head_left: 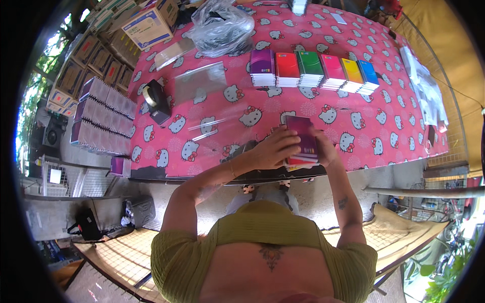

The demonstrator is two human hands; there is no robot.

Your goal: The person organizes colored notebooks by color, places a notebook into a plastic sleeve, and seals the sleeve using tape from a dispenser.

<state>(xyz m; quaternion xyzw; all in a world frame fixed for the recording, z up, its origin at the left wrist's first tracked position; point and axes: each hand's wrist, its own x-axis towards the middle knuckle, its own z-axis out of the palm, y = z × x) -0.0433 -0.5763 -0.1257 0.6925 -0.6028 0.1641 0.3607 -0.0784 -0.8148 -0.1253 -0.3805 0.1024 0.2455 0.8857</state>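
Note:
Near the front edge of the table, my two hands grip a small stack of spiral notebooks (302, 132) with a purple cover on top. Edges in other colours peek out beneath it at the near end. My left hand (279, 146) presses its fingers over the left side of the stack. Along the right side, my right hand (326, 148) is closed, its fingers partly hidden. Beyond them stands a row of notebook piles: purple (262, 60), red (287, 64), green (309, 63), pink (332, 66), yellow (351, 69) and blue (369, 73).
A pink cat-print cloth (273, 103) covers the table. To the left are a black tape dispenser (156, 102), clear plastic sheets (201, 83) and a clear plastic bag (220, 30). Tall notebook stacks (101, 116) and cardboard boxes (149, 25) line the left side; white sheets (424, 83) lie right.

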